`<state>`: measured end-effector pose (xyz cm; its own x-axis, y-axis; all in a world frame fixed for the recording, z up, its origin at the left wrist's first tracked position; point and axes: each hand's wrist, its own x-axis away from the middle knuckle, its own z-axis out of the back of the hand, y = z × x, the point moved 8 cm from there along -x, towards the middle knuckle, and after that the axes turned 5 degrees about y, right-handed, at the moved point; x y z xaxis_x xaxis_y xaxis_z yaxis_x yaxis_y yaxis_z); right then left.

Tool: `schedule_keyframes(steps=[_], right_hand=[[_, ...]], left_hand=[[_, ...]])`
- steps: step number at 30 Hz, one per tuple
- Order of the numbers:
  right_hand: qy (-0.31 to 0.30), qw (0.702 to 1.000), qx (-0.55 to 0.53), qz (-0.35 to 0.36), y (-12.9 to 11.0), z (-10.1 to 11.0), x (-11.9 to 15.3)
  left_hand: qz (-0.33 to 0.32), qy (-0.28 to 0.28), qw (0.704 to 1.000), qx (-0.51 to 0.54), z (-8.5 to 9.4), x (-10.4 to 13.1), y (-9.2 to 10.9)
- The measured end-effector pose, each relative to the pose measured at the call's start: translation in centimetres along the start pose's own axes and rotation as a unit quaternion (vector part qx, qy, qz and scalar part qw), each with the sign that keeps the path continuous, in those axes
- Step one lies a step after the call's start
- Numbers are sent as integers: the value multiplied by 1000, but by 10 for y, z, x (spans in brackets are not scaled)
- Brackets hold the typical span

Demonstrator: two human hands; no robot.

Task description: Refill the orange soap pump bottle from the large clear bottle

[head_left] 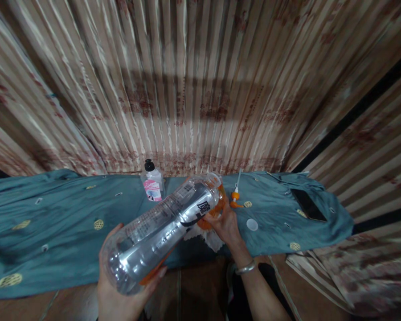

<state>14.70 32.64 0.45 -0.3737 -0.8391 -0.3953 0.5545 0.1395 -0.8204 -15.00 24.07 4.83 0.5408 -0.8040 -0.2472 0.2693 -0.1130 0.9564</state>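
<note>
A large clear plastic bottle (160, 227) lies tilted across the middle of the view, its base low at the left and its neck raised toward the right. My left hand (120, 285) is wrapped around its base. Near the neck, my right hand (225, 218) grips an orange bottle (205, 224), which is mostly hidden behind the clear one. Whether the two mouths touch I cannot tell. Beneath them is a crumpled white tissue (214, 240). An orange pump head (235, 196) with its tube lies right of my right hand, and a white round cap (252, 224) sits nearer.
A small bottle with a black cap and pink label (153, 187) stands upright behind the clear bottle. A black phone (308, 205) lies at the right on the green patterned cloth (67, 223). Pleated curtains (200, 89) hang behind; tiled floor (194, 290) shows in front.
</note>
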Motion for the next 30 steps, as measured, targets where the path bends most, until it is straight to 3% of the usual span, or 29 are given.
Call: schedule_keyframes(steps=[3,11,17,27,30], right_hand=[[1,1000,-5,5,-1,0,0],[1,1000,-5,3,-1,1,-1],[0,1000,-1,-6,1,0,0],[4,1000,-4,5,-3,1,-1],[2,1000,0,5,-2,1,-1]], left_hand=[[-9,-6,1000,2,-1,0,3],[41,4,999,31,-1,1,0],[9,1,1000,24,-1,0,6],[49,-2,997,57,-4,1,4],[34,-5,999,42,-3,0,7]])
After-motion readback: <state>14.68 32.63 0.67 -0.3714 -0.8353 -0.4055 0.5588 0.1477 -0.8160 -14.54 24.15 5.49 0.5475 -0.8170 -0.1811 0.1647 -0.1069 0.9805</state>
